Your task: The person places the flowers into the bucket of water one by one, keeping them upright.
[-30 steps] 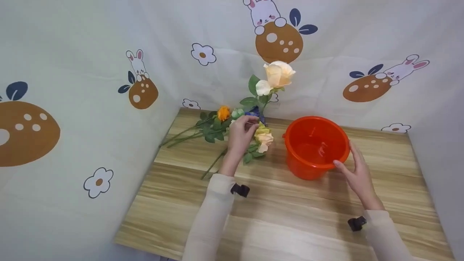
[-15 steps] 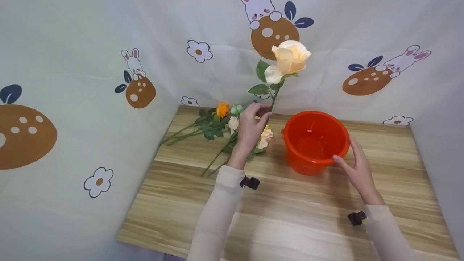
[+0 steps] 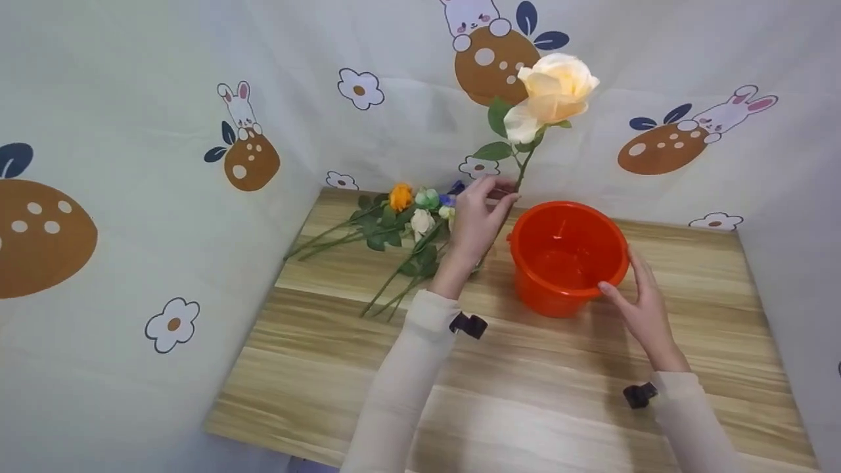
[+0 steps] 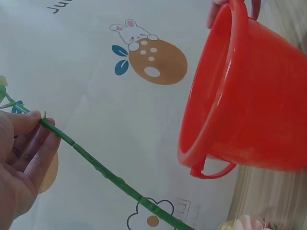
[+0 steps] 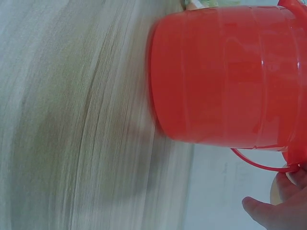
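My left hand (image 3: 483,213) pinches the green stem (image 4: 108,175) of a large cream rose (image 3: 558,92) between thumb and fingers. The bloom leans up and right, above the far side of the red bucket (image 3: 552,305). The stem's lower part slants down left of the bucket. My right hand (image 3: 647,309) rests at the bucket's right side, fingers extended along the rim and thumb spread towards the front. In the right wrist view, fingertips (image 5: 288,184) touch the rim near the handle joint. The bucket stands upright, and its visible inside holds nothing.
Several artificial flowers lie left of the bucket on the wooden table (image 3: 315,368): an orange one (image 3: 401,197), a green one (image 3: 427,198) and a cream one (image 3: 422,223) among them. Printed cloth (image 3: 394,144) hangs behind. The bucket's thin handle (image 5: 261,166) hangs down.
My left hand has raised the cream rose off the other flowers and carried it rightwards, nearer the bucket. The right hand has stayed at the bucket's rim.
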A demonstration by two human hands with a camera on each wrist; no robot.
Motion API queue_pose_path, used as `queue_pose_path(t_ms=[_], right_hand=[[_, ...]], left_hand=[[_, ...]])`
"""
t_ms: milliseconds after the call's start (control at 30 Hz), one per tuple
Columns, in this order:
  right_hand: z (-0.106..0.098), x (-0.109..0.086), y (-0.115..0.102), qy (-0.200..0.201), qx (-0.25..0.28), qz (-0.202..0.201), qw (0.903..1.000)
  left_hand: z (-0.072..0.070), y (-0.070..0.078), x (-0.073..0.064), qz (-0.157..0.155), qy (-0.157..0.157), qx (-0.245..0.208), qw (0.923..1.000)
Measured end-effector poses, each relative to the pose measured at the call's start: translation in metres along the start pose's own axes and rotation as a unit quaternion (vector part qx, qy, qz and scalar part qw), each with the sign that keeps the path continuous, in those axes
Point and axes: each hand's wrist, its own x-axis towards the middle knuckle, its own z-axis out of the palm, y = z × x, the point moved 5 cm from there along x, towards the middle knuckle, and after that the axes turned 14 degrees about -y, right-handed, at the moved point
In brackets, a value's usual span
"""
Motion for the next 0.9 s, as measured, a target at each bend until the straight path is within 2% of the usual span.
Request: queue_pose_path(t_ms=[233, 567, 900], right_hand=[[0.000, -0.002, 0.003, 0.000, 0.009, 0.008, 0.9999], [0.002, -0.001, 0.006, 0.001, 0.008, 0.007, 0.9999], [0.001, 0.001, 0.004, 0.006, 0.006, 0.000, 1.0000]], left_hand=[[0.009, 0.009, 0.008, 0.003, -0.002, -0.032, 0.9995], [0.022, 0.017, 0.017, 0.014, -0.002, -0.048, 0.9988], [0.047, 0.013, 0.024, 0.019, -0.010, -0.076, 0.9969]])
